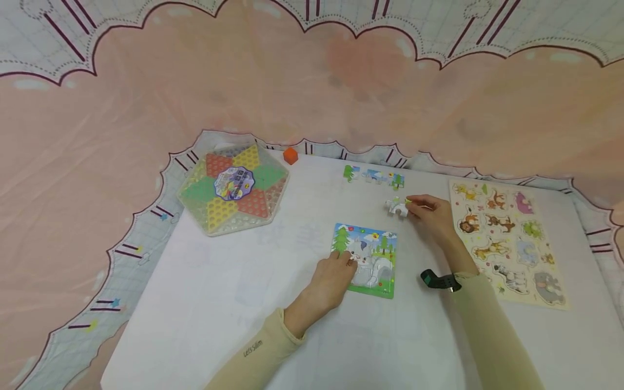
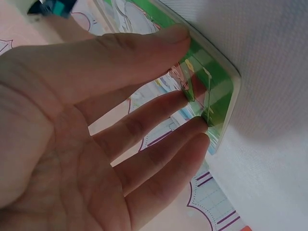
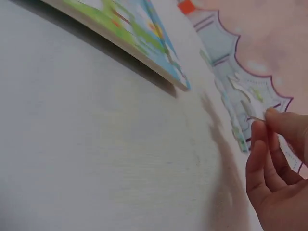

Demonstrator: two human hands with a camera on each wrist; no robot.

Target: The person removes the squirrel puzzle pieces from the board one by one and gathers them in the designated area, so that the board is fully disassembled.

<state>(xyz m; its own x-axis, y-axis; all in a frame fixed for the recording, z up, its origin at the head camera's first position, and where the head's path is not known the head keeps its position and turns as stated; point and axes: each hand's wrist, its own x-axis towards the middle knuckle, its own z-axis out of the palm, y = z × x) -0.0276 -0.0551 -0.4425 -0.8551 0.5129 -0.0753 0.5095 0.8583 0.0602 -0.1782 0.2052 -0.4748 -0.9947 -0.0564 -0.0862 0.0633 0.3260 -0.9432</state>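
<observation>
A square puzzle board [image 1: 370,293] with a blue and green border shows a grey bushy-tailed animal among trees. My left hand [image 1: 333,279] rests on its left side, covering part of the picture. In the left wrist view the thumb [image 2: 173,41] lies along the board's green border, and the extended fingertips touch its surface. Farther back and to the right, my right hand [image 1: 435,214] pinches a whitish jigsaw piece [image 1: 397,207] with some green on it. The right wrist view shows this piece [image 3: 249,94] held at its edge between thumb and fingertips.
A row of joined puzzle pieces [image 1: 374,176] lies near the far edge. At left sits a hexagonal Chinese checkers board [image 1: 197,214], with an orange cube [image 1: 290,156] beyond it. An animal peg puzzle [image 1: 507,244] lies right, partly under the right arm, near a black wristband [image 1: 439,280].
</observation>
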